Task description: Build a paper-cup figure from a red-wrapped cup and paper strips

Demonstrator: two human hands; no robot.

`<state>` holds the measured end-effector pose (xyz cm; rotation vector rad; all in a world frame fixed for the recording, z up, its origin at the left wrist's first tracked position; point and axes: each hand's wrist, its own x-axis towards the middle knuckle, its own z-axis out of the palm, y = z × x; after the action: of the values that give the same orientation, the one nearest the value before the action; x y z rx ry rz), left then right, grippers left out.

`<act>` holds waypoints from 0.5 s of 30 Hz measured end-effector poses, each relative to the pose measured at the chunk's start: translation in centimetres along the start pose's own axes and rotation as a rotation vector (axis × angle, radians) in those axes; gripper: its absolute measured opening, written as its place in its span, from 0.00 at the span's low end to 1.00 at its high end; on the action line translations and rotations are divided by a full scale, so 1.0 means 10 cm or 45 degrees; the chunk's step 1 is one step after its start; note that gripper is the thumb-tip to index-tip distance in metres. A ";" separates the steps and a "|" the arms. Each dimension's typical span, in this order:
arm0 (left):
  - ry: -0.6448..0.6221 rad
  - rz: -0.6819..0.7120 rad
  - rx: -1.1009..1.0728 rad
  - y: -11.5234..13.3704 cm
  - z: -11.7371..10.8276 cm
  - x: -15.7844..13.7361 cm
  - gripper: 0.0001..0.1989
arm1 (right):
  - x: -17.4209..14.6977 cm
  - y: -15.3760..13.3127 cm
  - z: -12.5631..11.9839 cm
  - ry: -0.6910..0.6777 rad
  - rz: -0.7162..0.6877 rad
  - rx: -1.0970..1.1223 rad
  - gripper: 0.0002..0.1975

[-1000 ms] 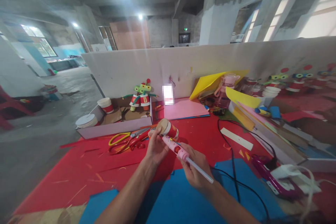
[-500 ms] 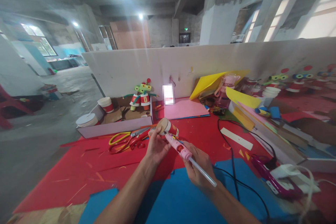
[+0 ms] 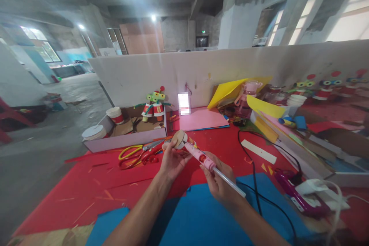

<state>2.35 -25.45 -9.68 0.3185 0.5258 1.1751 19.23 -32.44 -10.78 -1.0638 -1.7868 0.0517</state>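
Note:
My left hand [image 3: 173, 161] is closed on a small paper cup [image 3: 189, 141] with a red pattern. A round tan disc [image 3: 179, 137] covers the cup's end facing me, and my thumb presses at its edge. My right hand [image 3: 220, 178] grips a pink glue gun [image 3: 198, 155]. Its nozzle meets the disc's right edge; whether it touches is hard to make out. A long clear glue stick [image 3: 230, 182] sticks out of the gun's back. Just left of the cup lie yellow-handled scissors [image 3: 131, 152] and red-handled scissors [image 3: 150, 155].
A shallow box [image 3: 129, 140] at the back left holds cup figures [image 3: 157, 109] and a paper cup [image 3: 115, 115]. Pink paper [image 3: 203, 119] lies near the white partition [image 3: 150, 71]. On the right are a black cord [image 3: 253, 177], a purple power strip [image 3: 300, 196] and another box [image 3: 305, 153].
The glue gun has turned slightly, its back end and glue stick shifting right and its nozzle moving along the disc's right edge. My left hand and the cup stay almost in place.

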 end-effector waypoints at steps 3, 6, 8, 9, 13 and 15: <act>-0.024 0.003 -0.005 0.00 0.01 -0.01 0.10 | 0.01 -0.01 0.00 -0.002 -0.025 -0.008 0.14; -0.024 -0.005 -0.003 0.00 0.01 -0.01 0.09 | 0.01 0.00 0.01 0.023 -0.007 -0.009 0.14; -0.036 -0.027 -0.013 0.00 0.01 -0.01 0.09 | 0.01 0.02 0.02 0.041 0.018 -0.003 0.15; -0.045 -0.039 -0.020 0.00 0.01 -0.01 0.10 | 0.01 0.03 0.02 0.041 0.031 0.002 0.15; -0.051 -0.049 -0.023 0.00 -0.01 0.00 0.11 | 0.00 0.04 0.01 0.038 0.058 0.023 0.15; -0.052 -0.051 -0.008 0.00 -0.01 0.00 0.12 | 0.01 0.04 0.00 0.037 0.078 0.037 0.15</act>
<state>2.30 -25.45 -9.79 0.3245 0.4904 1.1292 19.48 -32.20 -10.88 -1.0937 -1.7224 0.0989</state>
